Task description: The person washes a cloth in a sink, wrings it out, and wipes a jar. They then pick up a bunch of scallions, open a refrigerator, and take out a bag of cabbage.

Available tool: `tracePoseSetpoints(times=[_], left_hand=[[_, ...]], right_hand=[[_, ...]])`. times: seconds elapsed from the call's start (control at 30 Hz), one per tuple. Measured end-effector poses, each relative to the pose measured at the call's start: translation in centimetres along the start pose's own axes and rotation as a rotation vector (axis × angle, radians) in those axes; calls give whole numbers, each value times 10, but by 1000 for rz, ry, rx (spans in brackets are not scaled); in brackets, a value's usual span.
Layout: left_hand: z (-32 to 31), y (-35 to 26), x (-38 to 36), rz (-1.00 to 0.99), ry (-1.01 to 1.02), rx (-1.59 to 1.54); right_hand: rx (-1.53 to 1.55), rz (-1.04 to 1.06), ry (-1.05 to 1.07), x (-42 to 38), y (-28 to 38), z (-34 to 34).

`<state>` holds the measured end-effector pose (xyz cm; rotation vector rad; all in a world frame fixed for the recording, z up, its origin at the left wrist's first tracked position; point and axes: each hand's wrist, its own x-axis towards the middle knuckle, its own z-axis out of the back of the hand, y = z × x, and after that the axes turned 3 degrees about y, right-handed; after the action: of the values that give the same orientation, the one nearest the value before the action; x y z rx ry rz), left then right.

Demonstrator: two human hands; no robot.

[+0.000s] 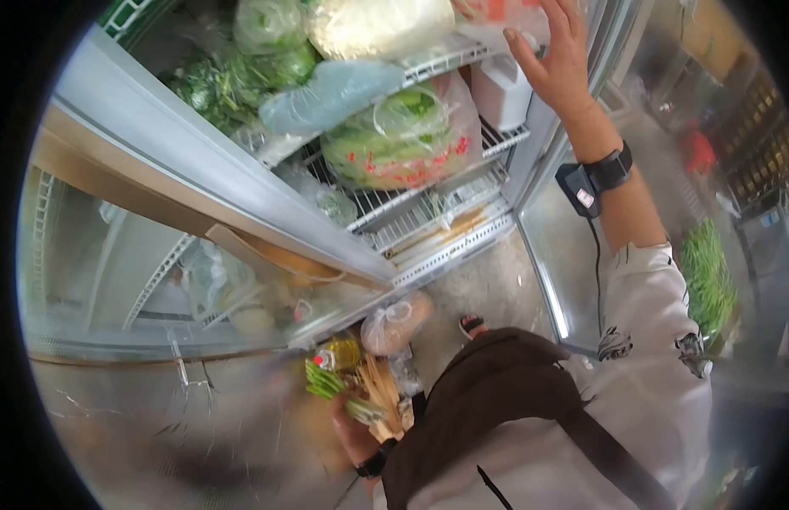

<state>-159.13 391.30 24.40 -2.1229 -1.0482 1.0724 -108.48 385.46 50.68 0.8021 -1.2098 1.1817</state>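
Note:
My right hand [558, 64] is raised with its fingers apart at the upper shelf of an open fridge, by a clear bag with something red and white [505, 12]. Beside it on that shelf lies a bag of pale food [382, 25]. Low at the centre-left, my left hand [350, 425] is wrapped round a bunch of green stalks [343, 396]. Wooden-looking sticks [380, 388] are next to that hand; whether it touches them is unclear.
A bag of green vegetables [403, 136] and a white jug [500, 92] fill the lower shelf. On the floor are a tied bag [396, 323] and a yellow oil bottle [337, 351]. The glass door [539, 255] stands open on the right, with greens [707, 276] beyond.

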Motion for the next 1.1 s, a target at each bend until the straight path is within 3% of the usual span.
tracePoseSetpoints(times=[0.1,0.13,0.2,0.33,0.47,0.77,1.1], left_hand=[[-12,-4,3,99,-98,66],[-13,-7,6,97,-20,61],[-14,-9,13,101,155,33],[-23,-11,8,112,13,76],[-12,-5,5,159,18,57],[-35,13,14,203,-43,158],[-62,31,34,175,17,75]], right_hand=[[143,-111,-111,-48,34,-11],[217,-120,144,-107,11,-39],[272,-244,245,-153,36,-43],[337,-439,433,-222,65,-34],[392,-655,548,-280,80,-23],[521,-906,971,-348,103,-18],[596,-895,783,-325,69,-52]])
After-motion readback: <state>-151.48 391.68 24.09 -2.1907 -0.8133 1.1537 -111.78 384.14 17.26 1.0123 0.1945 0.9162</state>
